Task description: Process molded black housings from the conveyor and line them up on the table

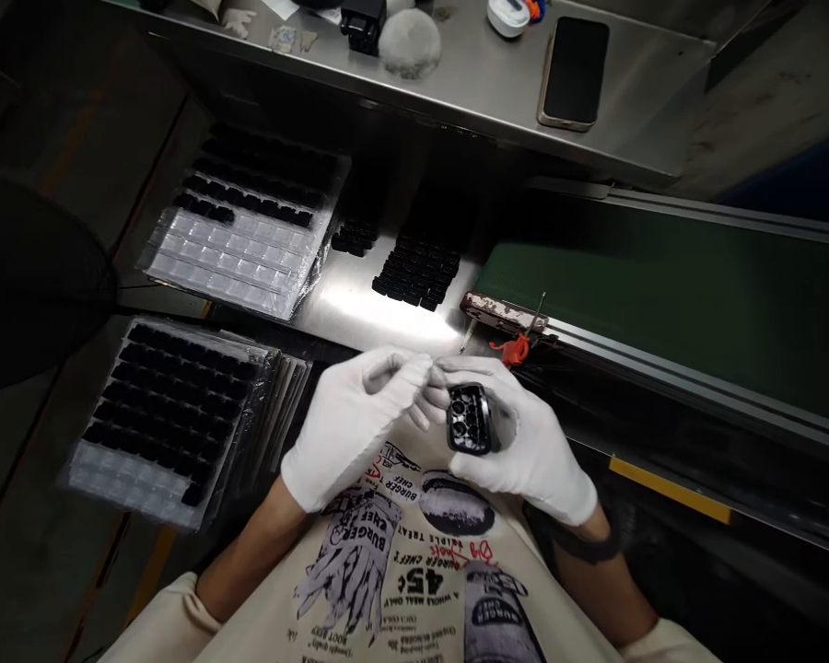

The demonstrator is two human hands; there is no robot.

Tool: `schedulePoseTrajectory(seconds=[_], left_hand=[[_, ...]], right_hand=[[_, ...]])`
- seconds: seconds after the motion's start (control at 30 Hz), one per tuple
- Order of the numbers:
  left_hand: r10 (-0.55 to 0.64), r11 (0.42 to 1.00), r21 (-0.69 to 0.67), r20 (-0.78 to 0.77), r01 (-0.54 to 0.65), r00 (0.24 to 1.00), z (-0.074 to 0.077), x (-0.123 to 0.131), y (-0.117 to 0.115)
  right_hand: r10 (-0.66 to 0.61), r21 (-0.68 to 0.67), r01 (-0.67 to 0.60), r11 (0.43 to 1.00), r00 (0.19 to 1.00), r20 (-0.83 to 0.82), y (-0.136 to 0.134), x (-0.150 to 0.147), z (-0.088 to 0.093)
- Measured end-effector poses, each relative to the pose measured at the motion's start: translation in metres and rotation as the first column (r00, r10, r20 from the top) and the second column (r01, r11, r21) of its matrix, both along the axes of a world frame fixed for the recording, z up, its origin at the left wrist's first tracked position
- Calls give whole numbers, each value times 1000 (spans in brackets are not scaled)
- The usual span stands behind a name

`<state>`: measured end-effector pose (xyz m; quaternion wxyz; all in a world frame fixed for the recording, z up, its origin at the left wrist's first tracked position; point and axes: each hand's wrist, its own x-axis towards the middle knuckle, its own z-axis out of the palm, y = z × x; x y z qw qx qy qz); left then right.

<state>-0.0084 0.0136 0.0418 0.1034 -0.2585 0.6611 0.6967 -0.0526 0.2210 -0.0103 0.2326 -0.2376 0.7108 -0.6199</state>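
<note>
Both my hands wear white gloves and meet in front of my chest. My right hand (525,442) is wrapped round a small black plastic housing (468,419) with several round holes in its face. My left hand (359,419) has its fingers pinched together at the housing's upper left edge; what the fingertips hold is too small to make out. A clear blister tray (156,419) of small black parts lies to the left of my left hand.
A second, partly emptied blister tray (241,235) lies further back. Loose black parts (418,267) are grouped on the steel table. A green conveyor belt (663,295) runs on the right. A raised shelf carries a phone (575,72) and a grey pad (409,41).
</note>
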Motion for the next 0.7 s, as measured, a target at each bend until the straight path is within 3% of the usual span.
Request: schedulePoseTrajectory(seconds=[0.2,0.7], left_hand=[[62,998,-18,-8,-62,998,-8,4,-7],[54,998,37,21,-55,998,-8,-4,-32]], right_hand=[[-53,143,85,986,975,-215,-10,7,19],[13,145,5,989,993,-121,-29,-3,16]])
